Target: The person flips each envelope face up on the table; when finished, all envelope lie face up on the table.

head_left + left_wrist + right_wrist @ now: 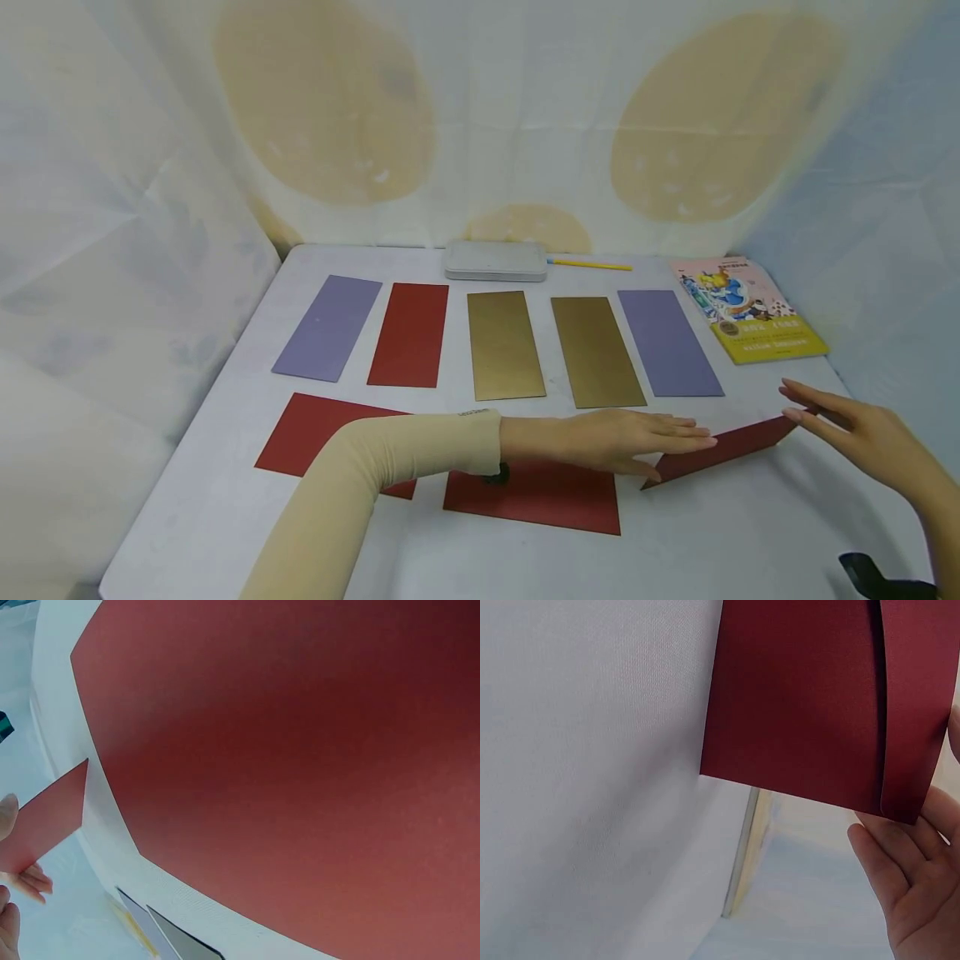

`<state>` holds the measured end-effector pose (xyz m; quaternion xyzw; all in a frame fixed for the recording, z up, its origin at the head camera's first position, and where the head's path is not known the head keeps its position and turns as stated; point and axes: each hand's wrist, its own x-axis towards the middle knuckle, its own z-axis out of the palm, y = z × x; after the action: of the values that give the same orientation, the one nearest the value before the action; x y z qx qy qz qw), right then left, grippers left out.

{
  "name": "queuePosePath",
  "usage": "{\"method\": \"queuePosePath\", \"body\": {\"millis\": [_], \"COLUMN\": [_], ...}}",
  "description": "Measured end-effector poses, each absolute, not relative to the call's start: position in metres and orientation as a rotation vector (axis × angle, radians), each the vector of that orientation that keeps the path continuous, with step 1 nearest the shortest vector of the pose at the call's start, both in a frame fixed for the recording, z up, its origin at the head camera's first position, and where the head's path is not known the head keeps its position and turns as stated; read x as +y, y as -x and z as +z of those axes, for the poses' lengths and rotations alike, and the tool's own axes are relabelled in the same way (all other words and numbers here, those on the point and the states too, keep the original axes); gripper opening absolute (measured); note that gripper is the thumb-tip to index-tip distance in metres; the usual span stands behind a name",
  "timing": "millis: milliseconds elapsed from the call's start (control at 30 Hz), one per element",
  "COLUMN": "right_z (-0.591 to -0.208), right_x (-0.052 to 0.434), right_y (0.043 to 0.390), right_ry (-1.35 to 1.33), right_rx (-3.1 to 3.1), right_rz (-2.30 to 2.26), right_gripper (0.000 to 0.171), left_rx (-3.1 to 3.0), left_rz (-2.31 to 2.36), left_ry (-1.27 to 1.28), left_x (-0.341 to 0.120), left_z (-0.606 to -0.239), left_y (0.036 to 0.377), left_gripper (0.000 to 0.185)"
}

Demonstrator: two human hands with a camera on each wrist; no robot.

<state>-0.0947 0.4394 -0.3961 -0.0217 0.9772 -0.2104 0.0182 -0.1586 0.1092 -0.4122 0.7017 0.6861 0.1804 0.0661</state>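
Observation:
Flat on the white table (750,533), my left hand (686,446) presses its straight fingers on the near end of a dark red card (738,446). My right hand (791,402) has its straight fingers at the card's far end, which is raised off the table. The right wrist view shows the red card (802,697) curling over by my right fingers (907,847). The left wrist view has a corner of the card (49,817) by my fingers (30,881). My left wrist hovers over another red card (540,497), the same red card (300,765) that fills the left wrist view.
A third red card (315,433) lies at the near left. Behind is a row: purple (328,327), red (409,334), gold (505,344), gold (597,351), purple (668,342). A grey case (496,260), yellow pencil (592,265) and picture book (746,308) lie at the back.

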Motion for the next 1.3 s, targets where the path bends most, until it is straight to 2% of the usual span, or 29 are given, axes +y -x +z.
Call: {"method": "queuePosePath", "body": {"millis": [400, 700, 933, 1300], "right_z": [-0.398, -0.405, -0.415, -0.432], "right_x": [0.439, 0.443, 0.447, 0.455], "right_y": [0.093, 0.088, 0.085, 0.078], "right_ry": [-0.03, -0.072, -0.089, -0.102], "right_rx": [3.075, 3.019, 3.005, 2.949], "right_rz": [-0.691, -0.757, -0.724, -0.668], "right_gripper": [0.069, 0.072, 0.081, 0.086], "left_rx": [2.127, 2.281, 2.336, 2.346], "left_rz": [0.685, 0.77, 0.812, 0.715], "left_ry": [-2.015, -1.901, -1.84, -1.784], "left_x": [0.105, 0.1, 0.099, 0.107], "left_z": [-0.422, -0.433, -0.439, -0.45], "left_y": [0.167, 0.173, 0.175, 0.176], "left_gripper": [0.075, 0.086, 0.08, 0.081]}}
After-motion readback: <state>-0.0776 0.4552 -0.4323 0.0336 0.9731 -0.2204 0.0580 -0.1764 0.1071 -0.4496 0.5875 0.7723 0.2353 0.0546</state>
